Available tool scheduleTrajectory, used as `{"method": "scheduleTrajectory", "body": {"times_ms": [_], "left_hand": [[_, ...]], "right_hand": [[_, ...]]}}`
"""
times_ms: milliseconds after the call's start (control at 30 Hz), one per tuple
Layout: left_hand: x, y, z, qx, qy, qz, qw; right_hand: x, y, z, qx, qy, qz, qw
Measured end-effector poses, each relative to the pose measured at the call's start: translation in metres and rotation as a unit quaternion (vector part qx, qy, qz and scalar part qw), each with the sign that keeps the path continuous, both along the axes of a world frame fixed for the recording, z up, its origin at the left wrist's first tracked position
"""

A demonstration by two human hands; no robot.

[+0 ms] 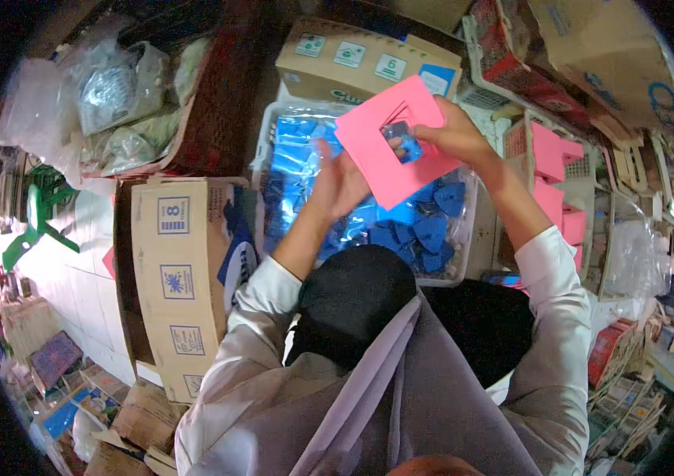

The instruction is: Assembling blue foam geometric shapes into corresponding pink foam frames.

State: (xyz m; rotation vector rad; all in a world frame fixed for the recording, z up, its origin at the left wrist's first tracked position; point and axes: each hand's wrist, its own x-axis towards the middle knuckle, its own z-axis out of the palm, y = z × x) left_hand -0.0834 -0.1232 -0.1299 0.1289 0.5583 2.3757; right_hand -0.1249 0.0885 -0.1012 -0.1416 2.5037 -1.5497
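Observation:
A small stack of pink sheets (pixel 362 144) with a square window cut through them is tilted over a clear plastic tub (pixel 469 226). My right hand (pixel 462 136) grips the stack at its right side, thumb on top, with fingertips showing through the window. Close to the stack's lower left edge is my left hand (pixel 338 186), palm turned up and thumb apart; its fingertips are partly hidden by the sheets, and the thumb is blurred. Inside the tub lie shiny blue packs (pixel 293 163) and several dark blue pieces (pixel 430 232).
Behind the tub stands a cardboard box (pixel 337 63); another cardboard box (pixel 178 274) is at the left. On the right, a crate (pixel 583 163) holds more pink pieces (pixel 547 151). Plastic bags (pixel 111 91) fill a container at the far left. A green stand (pixel 36 226) is beyond.

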Motion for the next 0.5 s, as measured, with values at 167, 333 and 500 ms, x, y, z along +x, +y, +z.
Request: {"method": "scheduleTrajectory", "body": {"times_ms": [167,333,500], "left_hand": [[0.001,0.001,-0.022,-0.153,-0.065,0.188,0.968],[0.007,0.000,-0.010,-0.172,-0.069,0.212,0.960],[0.010,0.000,-0.010,-0.201,-0.061,0.236,0.949]], "right_hand": [[-0.005,-0.034,0.012,0.174,0.073,-0.008,0.982],[-0.003,-0.035,0.006,0.145,0.069,0.027,0.987],[-0.006,-0.034,-0.012,0.169,0.083,0.023,0.982]]}}
